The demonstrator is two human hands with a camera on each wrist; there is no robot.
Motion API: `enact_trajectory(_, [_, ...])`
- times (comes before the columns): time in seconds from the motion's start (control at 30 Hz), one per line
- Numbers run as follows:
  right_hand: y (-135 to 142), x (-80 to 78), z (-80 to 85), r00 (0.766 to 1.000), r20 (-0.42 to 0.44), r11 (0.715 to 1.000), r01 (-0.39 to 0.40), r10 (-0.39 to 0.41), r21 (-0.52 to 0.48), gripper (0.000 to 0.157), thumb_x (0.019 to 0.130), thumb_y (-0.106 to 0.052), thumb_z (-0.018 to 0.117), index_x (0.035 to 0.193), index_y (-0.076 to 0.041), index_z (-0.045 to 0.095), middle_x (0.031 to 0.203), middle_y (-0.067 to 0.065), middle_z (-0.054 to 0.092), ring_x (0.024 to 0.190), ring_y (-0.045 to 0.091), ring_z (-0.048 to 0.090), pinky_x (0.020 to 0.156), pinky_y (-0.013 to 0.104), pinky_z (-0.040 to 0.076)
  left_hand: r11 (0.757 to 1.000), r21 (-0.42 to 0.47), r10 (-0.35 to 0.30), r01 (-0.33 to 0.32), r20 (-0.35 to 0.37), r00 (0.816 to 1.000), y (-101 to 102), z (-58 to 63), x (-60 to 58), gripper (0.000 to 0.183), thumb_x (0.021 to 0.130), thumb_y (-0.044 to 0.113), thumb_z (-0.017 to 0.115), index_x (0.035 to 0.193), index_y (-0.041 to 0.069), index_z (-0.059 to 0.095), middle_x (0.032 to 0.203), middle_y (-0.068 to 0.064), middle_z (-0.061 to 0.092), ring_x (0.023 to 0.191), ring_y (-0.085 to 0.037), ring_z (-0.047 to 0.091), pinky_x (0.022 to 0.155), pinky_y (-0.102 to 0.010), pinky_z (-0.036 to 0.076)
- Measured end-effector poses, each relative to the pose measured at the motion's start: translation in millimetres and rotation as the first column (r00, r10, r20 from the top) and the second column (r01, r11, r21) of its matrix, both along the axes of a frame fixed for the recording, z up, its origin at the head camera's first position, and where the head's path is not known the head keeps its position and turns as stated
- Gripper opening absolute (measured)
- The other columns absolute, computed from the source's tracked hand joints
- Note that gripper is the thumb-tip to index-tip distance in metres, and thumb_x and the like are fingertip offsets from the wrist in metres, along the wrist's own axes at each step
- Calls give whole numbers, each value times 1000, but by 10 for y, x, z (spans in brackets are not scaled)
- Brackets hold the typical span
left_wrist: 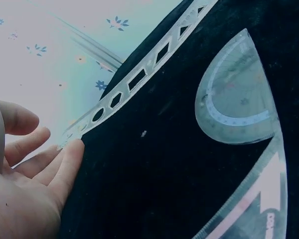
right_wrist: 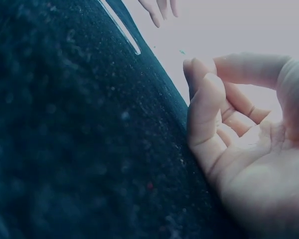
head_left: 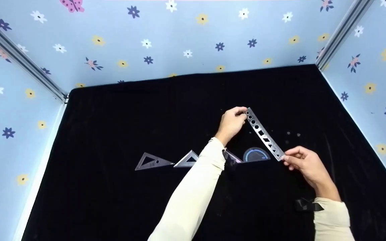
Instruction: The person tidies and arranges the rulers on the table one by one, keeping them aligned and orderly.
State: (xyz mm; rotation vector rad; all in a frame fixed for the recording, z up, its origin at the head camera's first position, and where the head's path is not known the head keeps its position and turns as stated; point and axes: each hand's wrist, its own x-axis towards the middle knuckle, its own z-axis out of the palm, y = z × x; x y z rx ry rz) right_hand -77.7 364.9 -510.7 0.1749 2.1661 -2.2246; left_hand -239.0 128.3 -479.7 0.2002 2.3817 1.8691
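A clear ruler (head_left: 264,135) with cut-out shapes slants between both hands. My left hand (head_left: 231,123) pinches its far end; in the left wrist view thumb and fingers meet at the ruler's (left_wrist: 150,66) tip. At the near end, my right hand (head_left: 308,164) grips a corner between thumb and forefinger. That pinch shows close up in the right wrist view, where the ruler is lost in glare. Just left of the ruler's near end lies a clear protractor (head_left: 256,155) with blue markings. Beside it, a set square with a pink stripe (left_wrist: 246,211) is partly hidden by my left arm in the head view.
Further left, a second set square (head_left: 182,158) and a third (head_left: 163,163) continue the row on the black cloth (head_left: 112,127). Flowered blue walls (head_left: 186,33) stand at the back and sides, with metal posts (head_left: 343,33) at the corners.
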Motion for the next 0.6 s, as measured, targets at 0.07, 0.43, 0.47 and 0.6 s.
enact_trajectory(0.07, [7,3,-4,1000,-3,1000,-5,5,21,23,87,12,68,102,24,56,76,11,70,64,13,66,53,23,52,1000,10,-14,14,3,1000,24,-29,-11,33,89,5,63,122,6,72,116,-5,72,78,-9,69,71,-18,53])
enact_trajectory(0.43, [10,9,-3,1000,-27,975,-9,15,222,24,86,5,74,100,20,61,74,11,70,61,13,64,53,25,53,977,191,-102,90,53,993,94,-99,-65,38,91,0,62,129,-3,64,129,-17,65,93,-34,71,75,-28,57])
enact_trajectory(0.47, [7,9,-3,1000,-28,974,-8,14,226,24,86,5,74,100,20,61,74,11,70,60,13,64,53,25,53,978,181,-111,101,50,993,91,-96,-76,37,91,0,63,127,-3,65,128,-15,66,92,-34,71,75,-28,57])
enact_trajectory(0.6, [-13,5,-18,1000,-21,972,1,4,234,22,85,6,73,99,19,62,74,11,71,59,13,64,53,25,53,982,101,-167,163,34,985,66,-99,-127,32,90,4,64,122,2,69,120,-9,70,89,-31,71,70,-24,55])
